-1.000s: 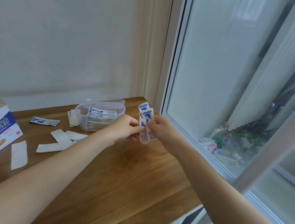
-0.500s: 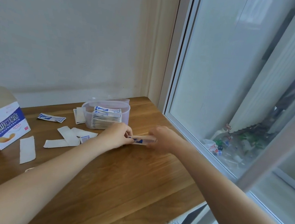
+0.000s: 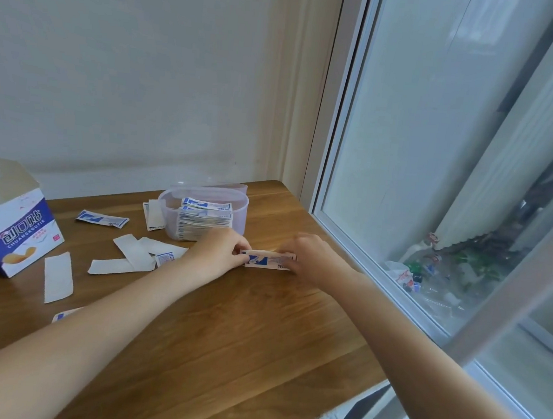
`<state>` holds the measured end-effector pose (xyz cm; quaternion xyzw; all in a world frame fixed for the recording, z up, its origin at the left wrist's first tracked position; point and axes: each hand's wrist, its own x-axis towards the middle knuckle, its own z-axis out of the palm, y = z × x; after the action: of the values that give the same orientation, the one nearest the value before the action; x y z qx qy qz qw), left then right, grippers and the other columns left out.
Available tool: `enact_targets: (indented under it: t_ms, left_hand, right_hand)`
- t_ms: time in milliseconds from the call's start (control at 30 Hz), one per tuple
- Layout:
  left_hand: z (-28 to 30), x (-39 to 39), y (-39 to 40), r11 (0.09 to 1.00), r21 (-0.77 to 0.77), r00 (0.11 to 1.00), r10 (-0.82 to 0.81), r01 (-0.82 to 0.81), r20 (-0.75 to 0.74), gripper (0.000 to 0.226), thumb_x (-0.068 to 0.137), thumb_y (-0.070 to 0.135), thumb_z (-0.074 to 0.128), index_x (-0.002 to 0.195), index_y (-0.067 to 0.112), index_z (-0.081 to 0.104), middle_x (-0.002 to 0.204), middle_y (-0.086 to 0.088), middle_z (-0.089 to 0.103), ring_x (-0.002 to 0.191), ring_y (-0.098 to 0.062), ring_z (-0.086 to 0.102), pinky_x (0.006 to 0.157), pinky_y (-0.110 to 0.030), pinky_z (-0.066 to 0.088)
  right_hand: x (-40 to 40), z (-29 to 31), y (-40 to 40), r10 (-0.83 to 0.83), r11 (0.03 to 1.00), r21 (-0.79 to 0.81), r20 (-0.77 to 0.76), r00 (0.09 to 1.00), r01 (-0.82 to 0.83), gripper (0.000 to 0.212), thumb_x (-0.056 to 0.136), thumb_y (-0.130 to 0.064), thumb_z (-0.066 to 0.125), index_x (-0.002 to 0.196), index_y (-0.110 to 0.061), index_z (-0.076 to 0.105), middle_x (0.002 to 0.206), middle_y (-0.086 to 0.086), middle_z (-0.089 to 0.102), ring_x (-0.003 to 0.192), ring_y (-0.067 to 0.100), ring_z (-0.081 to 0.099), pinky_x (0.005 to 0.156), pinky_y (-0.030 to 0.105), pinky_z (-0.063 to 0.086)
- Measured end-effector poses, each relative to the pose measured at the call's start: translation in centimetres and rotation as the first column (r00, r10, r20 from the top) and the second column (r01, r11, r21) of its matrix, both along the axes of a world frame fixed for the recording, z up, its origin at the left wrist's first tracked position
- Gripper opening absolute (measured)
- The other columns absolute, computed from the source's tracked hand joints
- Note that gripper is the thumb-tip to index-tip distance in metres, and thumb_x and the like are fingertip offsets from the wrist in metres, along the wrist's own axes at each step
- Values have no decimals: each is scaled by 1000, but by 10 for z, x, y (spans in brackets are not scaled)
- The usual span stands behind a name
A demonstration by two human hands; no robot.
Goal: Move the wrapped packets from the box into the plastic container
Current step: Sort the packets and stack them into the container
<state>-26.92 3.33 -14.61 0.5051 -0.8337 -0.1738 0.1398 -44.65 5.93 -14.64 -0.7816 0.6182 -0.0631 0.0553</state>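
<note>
Two hands, left hand [image 3: 218,254] and right hand [image 3: 314,258], pinch one small stack of packets [image 3: 268,261] edge-down on the table [image 3: 258,340]. Behind it, one plastic container [image 3: 202,213] holds a thick bundle; six or so loose packets [image 3: 102,219] lie beside one box [image 3: 9,221].

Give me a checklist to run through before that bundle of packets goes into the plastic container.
1. Both hands on the bundle: left hand and right hand pinch its ends. Ok.
2. Bundle squared up: edge-on against the table, looks even. Ok.
3. Room in the plastic container: a stack of packets fills its left part, space to the right. Ok.
4. Path to the container clear: nothing between. Ok.
5. Loose packets on the table gathered: not ok.
6. Box emptied: cannot tell.
</note>
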Motion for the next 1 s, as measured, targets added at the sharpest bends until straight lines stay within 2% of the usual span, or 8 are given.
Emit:
enact_targets:
  t_ms: [200, 300, 400, 500, 633, 733, 833, 1000]
  left_hand:
    - [33, 8, 1, 989, -146, 983, -57, 31, -175, 13, 88, 14, 60, 92, 15, 72, 80, 4, 65, 73, -12, 58, 61, -14, 42]
    - [58, 27, -14, 975, -144, 907, 97, -169, -409, 9, 86, 12, 63, 93, 19, 64, 80, 4, 63, 65, -1, 55, 60, -11, 43]
    - [69, 46, -33, 933, 31, 773, 314, -357, -551, 14, 86, 14, 64, 96, 15, 54, 80, -6, 66, 58, -6, 56, 51, -18, 43]
    - [71, 60, -44, 865, 165, 734, 491, -474, -469, 14, 89, 18, 59, 98, 14, 49, 68, -2, 60, 43, -7, 53, 37, -16, 39]
    - [70, 68, -56, 857, 167, 812, 516, -488, -274, 5, 92, 12, 50, 96, 12, 53, 62, 0, 55, 47, -9, 51, 44, -20, 35]
    - [68, 68, -66, 883, 135, 885, 460, -449, -70, 15, 90, 9, 47, 98, 10, 61, 65, -2, 61, 53, -12, 54, 51, -23, 41]
    - [64, 64, -76, 905, 30, 903, 421, -425, 84, 24, 87, 4, 41, 98, 11, 62, 62, -1, 60, 52, -12, 53, 56, -24, 43]
    - [59, 64, -86, 924, -6, 888, 368, -381, 277, 26, 82, 2, 47, 101, 8, 63, 64, -2, 57, 64, -20, 57, 60, -25, 45]
  right_hand:
    - [-1, 19, -8, -3, 991, -124, 376, 927, 54, 23, 88, -19, 61, 109, -13, 67, 81, -5, 65, 60, -1, 48, 58, 12, 37]
    - [15, 42, -26, -65, 968, -132, 691, 720, 214, 17, 84, -15, 67, 100, -12, 65, 71, -5, 59, 59, 3, 50, 59, 17, 42]
    - [46, 55, -47, -100, 969, -48, 822, 561, 242, 17, 82, -11, 68, 88, -17, 53, 75, 5, 62, 51, 5, 54, 55, 23, 45]
    - [75, 60, -69, -170, 966, 10, 781, 601, 260, 20, 83, -7, 65, 77, -16, 48, 76, 8, 62, 57, 12, 57, 62, 29, 52]
    - [100, 60, -92, -279, 955, 112, 665, 693, 276, 30, 84, 1, 54, 63, -18, 43, 92, 17, 66, 89, 30, 63, 87, 44, 53]
    - [107, 61, -101, -268, 963, 106, 521, 811, 250, 12, 85, 4, 45, 88, -3, 55, 107, 20, 63, 99, 36, 61, 88, 41, 52]
    - [108, 58, -106, -245, 969, 93, 414, 877, 227, 27, 85, 6, 41, 110, 1, 50, 103, 16, 57, 94, 31, 56, 78, 34, 48]
    - [113, 51, -104, -209, 978, 55, 238, 949, 202, 18, 87, 8, 42, 93, -8, 34, 68, 3, 34, 71, 24, 45, 67, 29, 37]
